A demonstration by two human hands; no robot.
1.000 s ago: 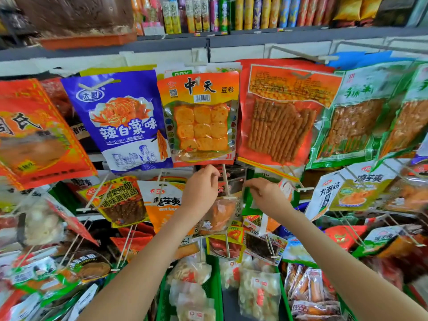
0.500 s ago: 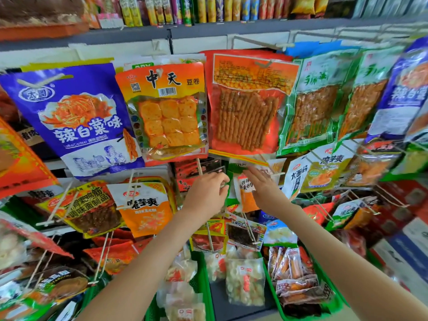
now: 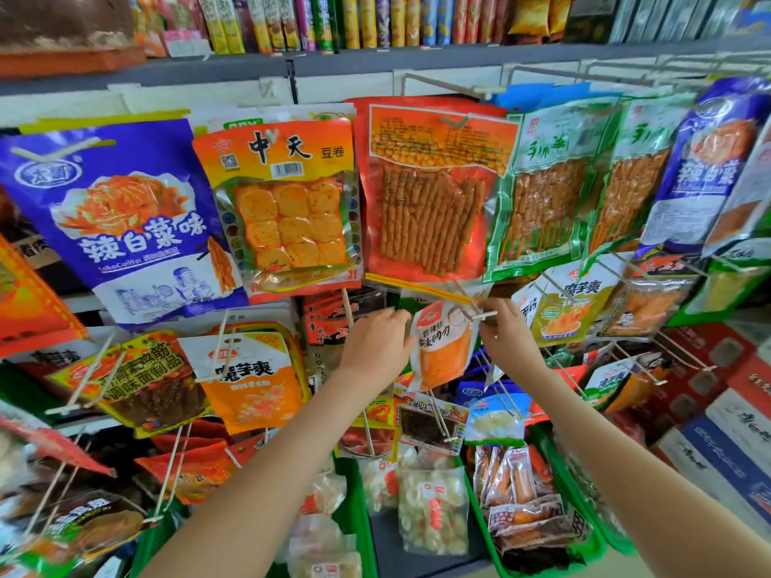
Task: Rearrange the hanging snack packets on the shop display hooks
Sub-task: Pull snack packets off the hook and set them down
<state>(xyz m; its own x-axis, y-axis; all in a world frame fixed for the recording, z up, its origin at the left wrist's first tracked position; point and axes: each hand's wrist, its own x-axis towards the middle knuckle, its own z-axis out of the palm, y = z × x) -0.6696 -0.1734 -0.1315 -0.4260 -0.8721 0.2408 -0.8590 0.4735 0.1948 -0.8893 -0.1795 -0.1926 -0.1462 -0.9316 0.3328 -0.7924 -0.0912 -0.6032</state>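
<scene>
Snack packet [image 3: 444, 352], orange and white, hangs from a hook [image 3: 486, 315] in the middle of the display rack [image 3: 346, 85], just under the red packet of brown sticks [image 3: 429, 210]. The left hand [image 3: 373, 352] pinches its upper left edge. The right hand [image 3: 511, 340] curls at the hook's tip by the packet's top right corner. Which of the two it grips, I cannot tell.

Orange-and-white snack packet [image 3: 444, 348] — purple-and-white bag [image 3: 125, 227], red pouch [image 3: 425, 194], green bins [image 3: 363, 527]

Left edge cuts off the red-orange packet [image 3: 29, 294]; its print unreadable.
</scene>
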